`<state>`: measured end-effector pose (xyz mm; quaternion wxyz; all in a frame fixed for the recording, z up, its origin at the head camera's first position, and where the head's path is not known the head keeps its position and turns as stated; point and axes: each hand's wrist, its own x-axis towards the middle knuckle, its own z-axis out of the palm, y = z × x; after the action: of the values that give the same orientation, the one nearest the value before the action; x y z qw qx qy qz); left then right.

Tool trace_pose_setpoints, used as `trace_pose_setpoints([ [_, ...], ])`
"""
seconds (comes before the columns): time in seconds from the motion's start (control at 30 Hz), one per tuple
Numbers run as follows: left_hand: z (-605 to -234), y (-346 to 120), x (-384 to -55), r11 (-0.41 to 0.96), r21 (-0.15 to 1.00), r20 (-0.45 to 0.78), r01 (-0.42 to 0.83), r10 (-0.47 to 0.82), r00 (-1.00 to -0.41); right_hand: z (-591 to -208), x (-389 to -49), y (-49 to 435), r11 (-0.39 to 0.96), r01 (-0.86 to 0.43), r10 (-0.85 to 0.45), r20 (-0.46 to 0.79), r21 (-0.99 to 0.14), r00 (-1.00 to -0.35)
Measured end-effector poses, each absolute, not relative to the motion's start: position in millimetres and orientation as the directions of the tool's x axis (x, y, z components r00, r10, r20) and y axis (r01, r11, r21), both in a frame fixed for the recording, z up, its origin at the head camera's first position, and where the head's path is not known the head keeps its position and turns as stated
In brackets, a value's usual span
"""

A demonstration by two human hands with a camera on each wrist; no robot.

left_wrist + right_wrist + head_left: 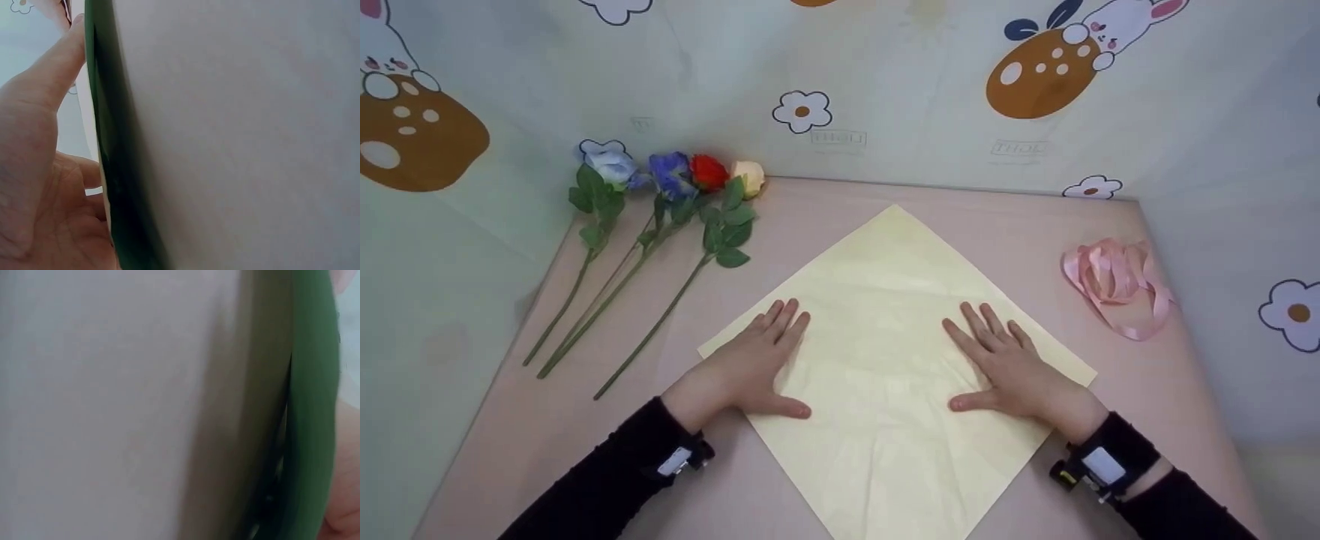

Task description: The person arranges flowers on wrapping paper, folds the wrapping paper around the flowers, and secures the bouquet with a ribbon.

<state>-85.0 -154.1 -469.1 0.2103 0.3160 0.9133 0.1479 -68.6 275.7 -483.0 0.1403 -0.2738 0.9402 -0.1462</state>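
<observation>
A large square sheet of cream wrapping paper [885,465] lies on the table with one corner pointing away from me. My left hand [754,367] rests on its left part, fingers straight and thumb spread towards the middle. Opposite it, my right hand [1005,367] lies likewise on the right part, fingers spread. Faint creases run across the paper between them. In the left wrist view the sheet's green underside [104,129] shows along its edge beside the hand. A green band of the sheet [315,410] also fills the right side of the right wrist view, partly covering that hand.
Left of the paper lie long-stemmed flowers: a light blue rose [613,166], a blue-purple flower [671,176], a red rose [709,172] and a cream rose [748,178]. A loose pink ribbon [1110,274] lies at the right. Printed cloth [900,97] hangs behind the pink tabletop [825,217].
</observation>
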Motion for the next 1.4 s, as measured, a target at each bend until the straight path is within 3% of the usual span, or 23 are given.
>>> trace_pose_setpoints([
  [0.4, -470, -157, -84, 0.760, 0.386, -0.294, 0.522, 0.638, -0.711, -482, -67, 273, 0.805, -0.480, -0.558, -0.169, -0.349, -0.813],
  [0.83, -472, -158, -84, 0.752, 0.430, -0.293, 0.499, 0.640, -0.711, -474, -72, 271, 0.804, -0.426, -0.557, -0.274, -0.415, -0.784],
  [1.07, -460, -162, -90, 0.763, 0.399, -0.312, 0.509, 0.635, -0.707, -475, -73, 272, 0.805, -0.440, -0.559, -0.262, -0.398, -0.787],
  [1.17, -450, -172, -98, 0.790, 0.346, -0.290, 0.506, 0.603, -0.743, -476, -73, 272, 0.805, -0.450, -0.562, -0.251, -0.387, -0.788],
  [1.4, -440, -216, -125, 0.918, 0.200, -0.048, 0.342, 0.358, -0.932, -477, -71, 273, 0.810, -0.445, -0.556, -0.258, -0.382, -0.790],
])
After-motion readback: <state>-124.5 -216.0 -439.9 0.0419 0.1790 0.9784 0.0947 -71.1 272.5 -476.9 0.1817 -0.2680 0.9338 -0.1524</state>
